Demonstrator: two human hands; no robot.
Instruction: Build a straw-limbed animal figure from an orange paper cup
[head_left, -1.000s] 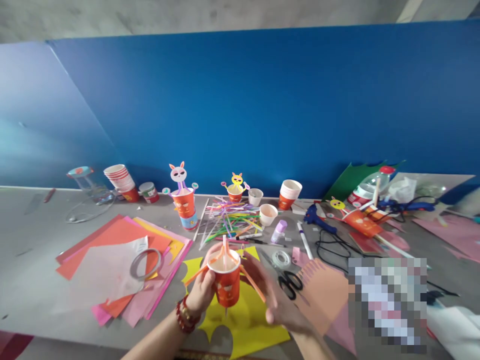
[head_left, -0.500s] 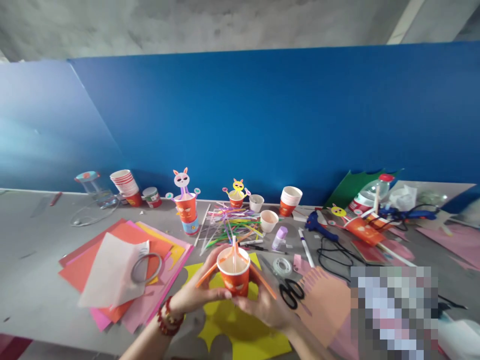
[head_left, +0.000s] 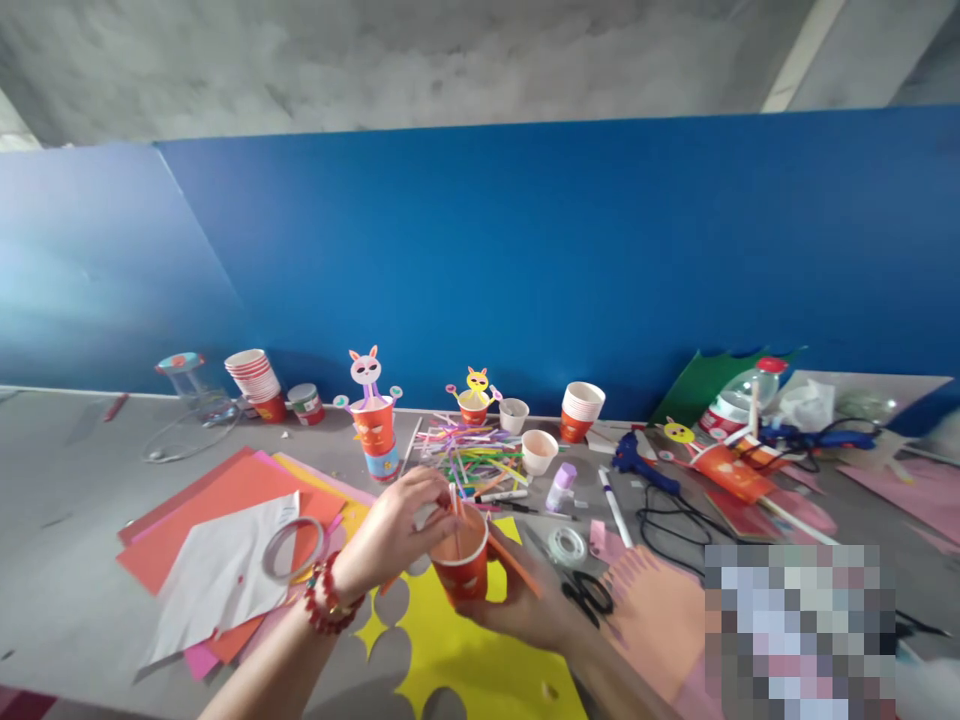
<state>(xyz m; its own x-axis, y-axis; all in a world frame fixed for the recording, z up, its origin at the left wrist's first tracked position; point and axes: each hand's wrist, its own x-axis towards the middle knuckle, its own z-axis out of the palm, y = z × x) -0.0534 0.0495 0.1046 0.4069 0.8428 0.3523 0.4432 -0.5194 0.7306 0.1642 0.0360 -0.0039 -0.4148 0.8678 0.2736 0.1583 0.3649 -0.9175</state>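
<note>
At far left, a stack of paper cups point(head_left: 253, 385) stands on the worktop point(head_left: 67, 540); nearer, a tape roll point(head_left: 268, 556) lies on coloured paper sheets point(head_left: 225, 490). The left hand point(head_left: 401, 530) reaches over the rim of the red paper cup point(head_left: 463, 578), fingers at a straw point(head_left: 453, 498); whether they pinch it, I cannot tell. The right hand point(head_left: 517, 605) clasps that cup, held above yellow paper point(head_left: 480, 665). Rightward lie black-handled scissors point(head_left: 587, 597), then a blue glue gun point(head_left: 645, 464).

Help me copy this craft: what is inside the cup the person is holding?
A thin pale stick stands up in the orange cup. The left hand covers part of the opening, and the cup's near side hides its bottom.
</note>
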